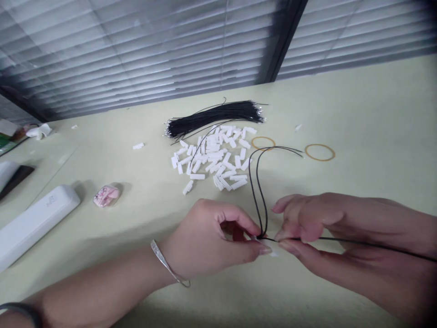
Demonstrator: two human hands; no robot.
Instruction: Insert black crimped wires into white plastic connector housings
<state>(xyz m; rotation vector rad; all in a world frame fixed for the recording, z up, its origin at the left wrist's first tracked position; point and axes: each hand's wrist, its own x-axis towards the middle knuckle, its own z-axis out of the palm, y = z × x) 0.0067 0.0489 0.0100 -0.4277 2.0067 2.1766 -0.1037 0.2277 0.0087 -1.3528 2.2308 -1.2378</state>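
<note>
My left hand (218, 237) pinches a small white plastic connector (254, 238), mostly hidden between thumb and fingers. Thin black wires (262, 200) come out of it; two of them arch up and bend over to the right. Another black wire (375, 244) runs rightward from the connector, and my right hand (314, 228) grips it between thumb and fingertips, close to my left hand. A white piece (273, 254) shows just under the left thumb; whether it is separate I cannot tell.
Beyond my hands lie a pile of white connectors (218, 157) and a bundle of black wires (215, 117). Two rubber bands (320, 145) lie to the right. At left are a pink wrapped item (106, 196) and a long white case (41, 223). A blind-covered window (153, 50) borders the table.
</note>
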